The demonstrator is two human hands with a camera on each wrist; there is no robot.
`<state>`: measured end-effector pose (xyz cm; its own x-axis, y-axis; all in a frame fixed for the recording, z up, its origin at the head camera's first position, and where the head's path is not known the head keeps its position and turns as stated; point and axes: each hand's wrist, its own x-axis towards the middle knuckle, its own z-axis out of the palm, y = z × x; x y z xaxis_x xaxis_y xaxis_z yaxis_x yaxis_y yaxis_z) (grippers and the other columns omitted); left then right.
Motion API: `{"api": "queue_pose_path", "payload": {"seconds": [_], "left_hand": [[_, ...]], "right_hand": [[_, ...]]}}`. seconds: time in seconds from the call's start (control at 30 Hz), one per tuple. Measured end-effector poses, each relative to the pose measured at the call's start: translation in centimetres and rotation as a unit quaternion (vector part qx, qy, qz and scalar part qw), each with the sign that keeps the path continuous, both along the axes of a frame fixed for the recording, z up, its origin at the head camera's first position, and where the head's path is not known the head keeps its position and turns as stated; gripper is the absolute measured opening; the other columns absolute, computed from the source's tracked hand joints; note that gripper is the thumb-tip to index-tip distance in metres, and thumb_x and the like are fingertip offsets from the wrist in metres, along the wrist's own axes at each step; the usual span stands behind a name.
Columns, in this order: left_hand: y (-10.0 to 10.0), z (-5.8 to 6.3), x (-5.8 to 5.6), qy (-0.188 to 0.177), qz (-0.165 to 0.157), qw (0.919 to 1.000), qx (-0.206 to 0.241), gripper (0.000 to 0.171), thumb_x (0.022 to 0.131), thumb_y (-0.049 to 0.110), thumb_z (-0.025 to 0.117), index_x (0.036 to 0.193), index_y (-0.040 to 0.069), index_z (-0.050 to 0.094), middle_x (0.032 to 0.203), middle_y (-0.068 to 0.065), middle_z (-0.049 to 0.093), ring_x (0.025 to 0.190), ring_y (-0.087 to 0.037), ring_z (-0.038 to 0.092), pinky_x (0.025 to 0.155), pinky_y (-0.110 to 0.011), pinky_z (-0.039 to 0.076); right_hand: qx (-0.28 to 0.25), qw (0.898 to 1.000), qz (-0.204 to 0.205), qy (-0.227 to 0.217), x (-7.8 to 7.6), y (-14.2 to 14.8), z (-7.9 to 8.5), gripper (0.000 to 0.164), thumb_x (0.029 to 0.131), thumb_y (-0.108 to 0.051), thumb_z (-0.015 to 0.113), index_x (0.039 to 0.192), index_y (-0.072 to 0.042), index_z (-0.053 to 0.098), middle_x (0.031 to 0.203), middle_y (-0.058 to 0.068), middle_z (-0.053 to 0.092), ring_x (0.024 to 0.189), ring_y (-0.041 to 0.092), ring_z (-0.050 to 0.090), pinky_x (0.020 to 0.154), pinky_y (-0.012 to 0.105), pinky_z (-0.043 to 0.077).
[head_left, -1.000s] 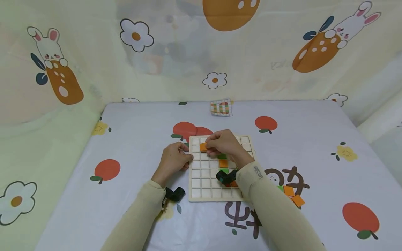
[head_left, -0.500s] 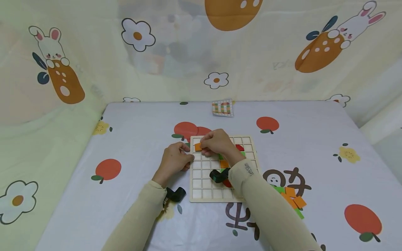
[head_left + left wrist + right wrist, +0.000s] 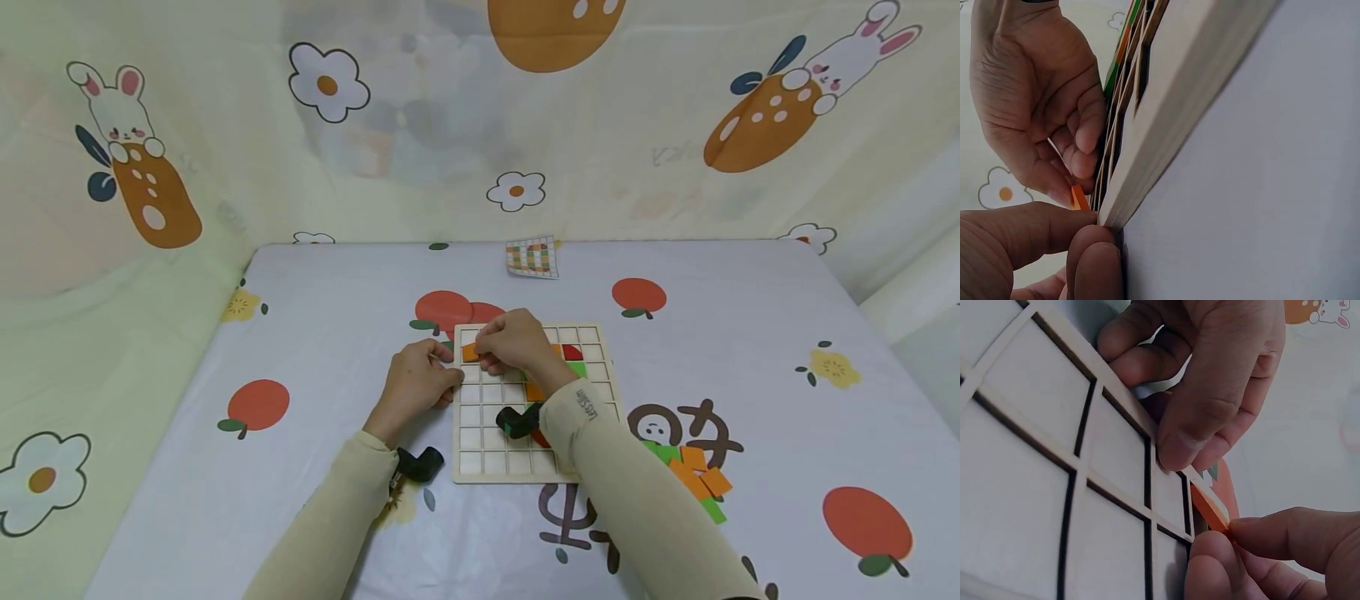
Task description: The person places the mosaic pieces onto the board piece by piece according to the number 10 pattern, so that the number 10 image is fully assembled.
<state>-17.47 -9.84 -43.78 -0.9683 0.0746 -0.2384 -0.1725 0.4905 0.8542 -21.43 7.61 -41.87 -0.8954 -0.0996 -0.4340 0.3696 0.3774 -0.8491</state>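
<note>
A pale wooden grid board (image 3: 459,450) lies on the table in front of me. My left hand (image 3: 418,379) pinches its left edge, with the thumb on the frame in the right wrist view. Between thumb and fingers, my right hand (image 3: 519,343) holds an orange square tile (image 3: 1210,511). That tile is tilted, its lower edge at a cell near the board's far left corner. A red piece (image 3: 572,353), a green tile (image 3: 577,367) and another orange tile (image 3: 534,392) sit in cells further right. My right hand and sleeve hide part of the board.
Loose green and orange tiles (image 3: 693,458) lie in a pile right of the board, beside my right sleeve. A small card with a coloured grid pattern (image 3: 532,257) lies at the table's far edge. Printed cloth (image 3: 420,208) hangs behind the table.
My right hand has carried the orange tile left across the board to the cell nearest the left edge. More of the red piece and the tile pile shows. The left hand stays put.
</note>
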Motion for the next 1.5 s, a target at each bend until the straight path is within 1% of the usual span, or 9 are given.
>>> {"api": "queue_pose_path", "payload": {"seconds": [0.23, 0.43, 0.53, 0.67, 0.87, 0.97, 1.07, 1.27, 1.5], "left_hand": [[0.1, 0.0, 0.1, 0.001, -0.003, 1.0000, -0.006, 0.022, 0.088, 0.010, 0.078, 0.105, 0.002, 0.065, 0.068, -0.007, 0.067, 0.049, -0.014, 0.063, 0.048, -0.024, 0.054], [0.1, 0.0, 0.1, 0.000, -0.002, 1.0000, -0.005, 0.022, 0.088, 0.010, 0.077, 0.105, 0.003, 0.066, 0.067, -0.007, 0.068, 0.050, -0.014, 0.064, 0.049, -0.024, 0.053], [0.1, -0.1, 0.1, 0.002, 0.001, 1.0000, -0.003, 0.022, 0.089, 0.011, 0.077, 0.105, 0.003, 0.066, 0.069, -0.007, 0.068, 0.051, -0.014, 0.064, 0.049, -0.024, 0.054], [0.2, -0.2, 0.2, -0.002, 0.001, 0.9999, 0.011, 0.021, 0.089, 0.009, 0.077, 0.106, 0.002, 0.066, 0.072, -0.008, 0.068, 0.051, -0.015, 0.065, 0.051, -0.026, 0.056], [0.1, -0.1, 0.2, -0.005, -0.004, 0.9997, 0.024, 0.022, 0.089, 0.008, 0.075, 0.107, 0.001, 0.065, 0.075, -0.011, 0.068, 0.053, -0.016, 0.067, 0.054, -0.027, 0.058], [0.0, -0.1, 0.2, -0.006, -0.005, 0.9998, 0.019, 0.023, 0.089, 0.009, 0.075, 0.108, 0.001, 0.065, 0.076, -0.011, 0.068, 0.054, -0.016, 0.067, 0.054, -0.027, 0.058], [-0.1, 0.0, 0.1, -0.005, -0.003, 0.9999, 0.014, 0.023, 0.089, 0.009, 0.075, 0.108, 0.001, 0.065, 0.076, -0.011, 0.068, 0.053, -0.016, 0.067, 0.054, -0.027, 0.058], [-0.2, 0.0, 0.1, -0.001, 0.000, 1.0000, 0.005, 0.023, 0.089, 0.009, 0.076, 0.108, 0.001, 0.065, 0.074, -0.010, 0.068, 0.052, -0.015, 0.066, 0.052, -0.027, 0.057], [0.2, -0.1, 0.2, -0.003, 0.002, 1.0000, 0.009, 0.022, 0.089, 0.008, 0.076, 0.107, 0.001, 0.066, 0.073, -0.009, 0.067, 0.051, -0.014, 0.065, 0.052, -0.026, 0.057]], "right_hand": [[0.003, 1.000, -0.003, 0.001, 0.4, 0.1, 0.1, 0.010, 0.093, -0.008, 0.072, 0.099, 0.000, 0.073, 0.073, 0.011, 0.071, 0.058, 0.016, 0.067, 0.061, 0.027, 0.061], [-0.015, 0.999, 0.008, 0.028, 1.2, 0.8, 0.6, 0.012, 0.096, -0.010, 0.072, 0.101, 0.001, 0.073, 0.079, 0.013, 0.072, 0.063, 0.018, 0.069, 0.065, 0.029, 0.063], [-0.033, 0.999, 0.007, 0.041, 2.1, 2.2, 1.4, 0.013, 0.097, -0.011, 0.071, 0.103, 0.001, 0.073, 0.088, 0.017, 0.074, 0.068, 0.022, 0.070, 0.070, 0.033, 0.064], [-0.026, 0.998, 0.001, 0.048, 3.9, 5.7, 2.2, 0.018, 0.098, -0.014, 0.071, 0.107, 0.001, 0.072, 0.097, 0.020, 0.074, 0.074, 0.023, 0.071, 0.074, 0.035, 0.064], [0.055, 0.997, -0.008, 0.058, 7.8, 12.6, 2.7, 0.025, 0.099, -0.019, 0.070, 0.112, 0.002, 0.071, 0.088, 0.014, 0.072, 0.074, 0.022, 0.065, 0.067, 0.031, 0.060], [0.097, 0.994, -0.002, 0.039, 9.9, 15.3, 2.4, 0.026, 0.099, -0.021, 0.070, 0.114, 0.001, 0.071, 0.086, 0.011, 0.070, 0.073, 0.022, 0.062, 0.060, 0.030, 0.054], [0.127, 0.991, 0.010, 0.026, 11.8, 17.3, 1.8, 0.026, 0.098, -0.021, 0.072, 0.114, 0.000, 0.073, 0.087, 0.009, 0.069, 0.076, 0.023, 0.059, 0.060, 0.029, 0.051], [0.166, 0.983, 0.052, 0.057, 14.3, 18.9, 0.8, 0.029, 0.087, -0.013, 0.080, 0.113, 0.000, 0.075, 0.082, 0.007, 0.059, 0.080, 0.023, 0.055, 0.062, 0.029, 0.051], [0.202, 0.974, 0.066, 0.082, 15.1, 18.7, 0.2, 0.028, 0.078, -0.007, 0.089, 0.102, -0.004, 0.074, 0.077, 0.004, 0.053, 0.077, 0.021, 0.051, 0.060, 0.029, 0.043]]}}
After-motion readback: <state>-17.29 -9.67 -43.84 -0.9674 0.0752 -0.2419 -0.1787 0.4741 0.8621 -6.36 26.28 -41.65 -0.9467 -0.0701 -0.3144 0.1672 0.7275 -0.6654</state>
